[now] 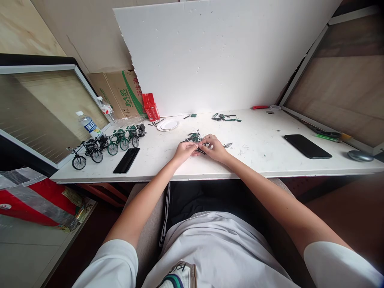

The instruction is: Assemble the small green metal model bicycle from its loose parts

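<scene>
My left hand and my right hand meet near the front middle of the white table. The fingers of both are closed in a pinch, tips together, around a small dark part too tiny to name. Just behind my fingertips lies a heap of small dark green and black model parts. Some grey parts rest right of my right hand. Farther back are another group of green and black parts and a small green piece.
Several model bicycles stand at the left, beside a black phone. Behind them are plastic bottles, a carton, a red packet and white plates. At right lie another phone and a grey oval object.
</scene>
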`<action>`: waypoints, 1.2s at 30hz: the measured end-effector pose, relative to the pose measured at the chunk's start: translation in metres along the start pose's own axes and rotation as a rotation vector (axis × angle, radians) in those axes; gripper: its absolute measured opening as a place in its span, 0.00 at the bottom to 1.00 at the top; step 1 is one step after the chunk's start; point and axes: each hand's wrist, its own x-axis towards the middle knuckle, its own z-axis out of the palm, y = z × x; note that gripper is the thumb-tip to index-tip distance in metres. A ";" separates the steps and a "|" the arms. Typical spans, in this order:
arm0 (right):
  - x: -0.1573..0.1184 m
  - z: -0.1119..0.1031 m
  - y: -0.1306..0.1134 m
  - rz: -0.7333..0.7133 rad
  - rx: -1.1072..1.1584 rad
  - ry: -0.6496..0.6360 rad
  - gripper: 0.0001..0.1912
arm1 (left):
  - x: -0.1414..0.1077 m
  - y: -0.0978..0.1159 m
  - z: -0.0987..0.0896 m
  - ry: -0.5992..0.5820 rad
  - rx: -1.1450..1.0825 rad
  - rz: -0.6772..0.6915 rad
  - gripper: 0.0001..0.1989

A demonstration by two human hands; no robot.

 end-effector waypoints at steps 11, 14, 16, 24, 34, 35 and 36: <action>0.002 0.000 0.005 0.018 0.026 0.006 0.23 | -0.005 0.004 -0.001 -0.052 -0.013 0.016 0.22; 0.002 0.000 0.006 0.020 0.018 0.013 0.24 | -0.002 -0.001 -0.002 -0.028 -0.029 0.012 0.22; 0.003 0.000 0.007 0.017 0.015 0.014 0.24 | 0.000 -0.005 -0.003 -0.016 -0.039 0.016 0.22; 0.002 0.000 0.007 0.004 -0.017 0.030 0.24 | 0.005 -0.012 -0.005 0.000 -0.053 0.042 0.24; 0.002 0.000 0.010 -0.002 -0.003 0.016 0.25 | 0.006 -0.013 -0.005 0.019 -0.045 0.037 0.22; 0.003 0.000 0.010 -0.001 -0.001 0.013 0.25 | 0.006 -0.012 -0.005 0.021 -0.045 0.035 0.22; 0.003 0.000 0.011 0.001 0.002 0.010 0.25 | 0.006 -0.012 -0.005 0.022 -0.046 0.033 0.22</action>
